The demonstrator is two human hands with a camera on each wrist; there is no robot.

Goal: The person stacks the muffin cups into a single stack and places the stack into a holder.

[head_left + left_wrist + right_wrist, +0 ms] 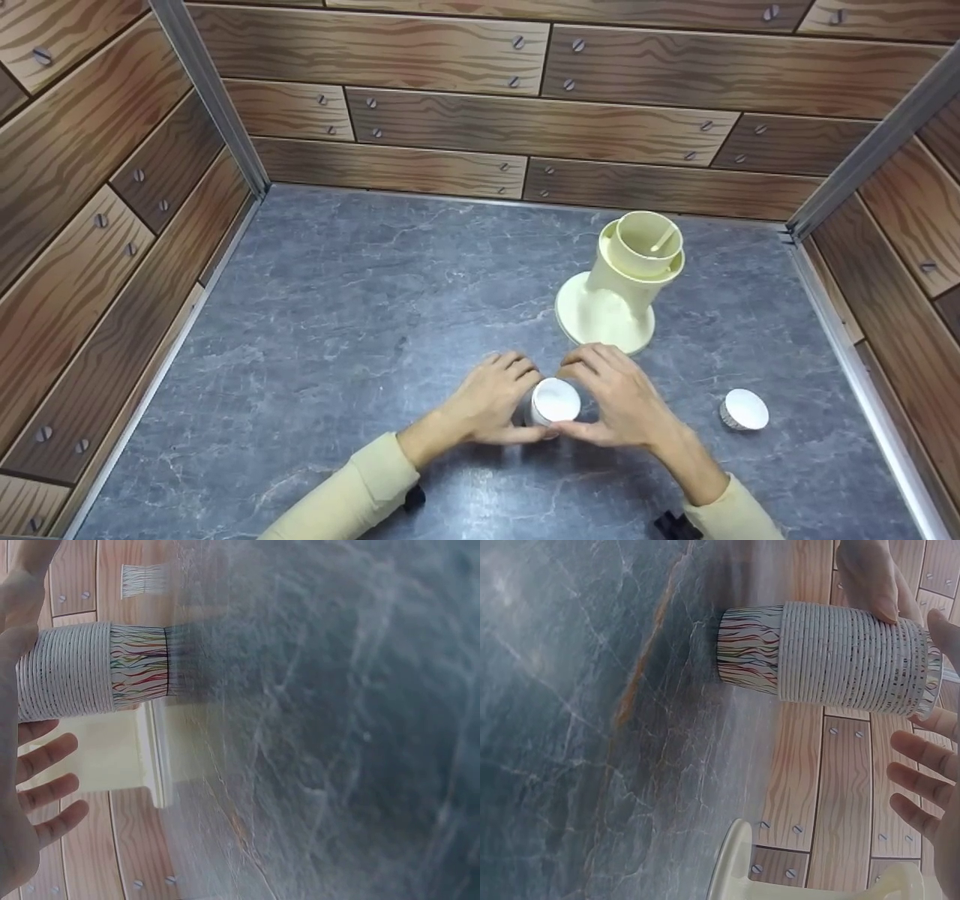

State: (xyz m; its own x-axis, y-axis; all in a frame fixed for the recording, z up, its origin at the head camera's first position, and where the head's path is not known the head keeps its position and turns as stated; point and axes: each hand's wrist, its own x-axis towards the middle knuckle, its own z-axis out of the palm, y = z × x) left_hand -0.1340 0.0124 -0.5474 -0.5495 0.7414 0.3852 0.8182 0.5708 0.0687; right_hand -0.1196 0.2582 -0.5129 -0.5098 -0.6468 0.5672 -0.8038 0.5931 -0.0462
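Note:
A tall stack of white paper cups [556, 401] stands upright on the table between both hands. Colored wavy lines mark the lowest cup [748, 649], and many rims are nested above it. My left hand [495, 401] holds the stack's upper end from the left, with thumb and index finger at its sides. From the right, my right hand [619, 397] has its thumb and index finger around the top cup. In both wrist views the other fingers spread away from the stack. Off to the right sits a separate paper cup [745, 410].
Behind the hands, a cream-colored stand [615, 307] with a round base holds an upright tube, with a smaller cylinder [646, 244] inside its top. Wood-patterned walls [420, 112] border the grey marbled table [337, 300] at the back and sides.

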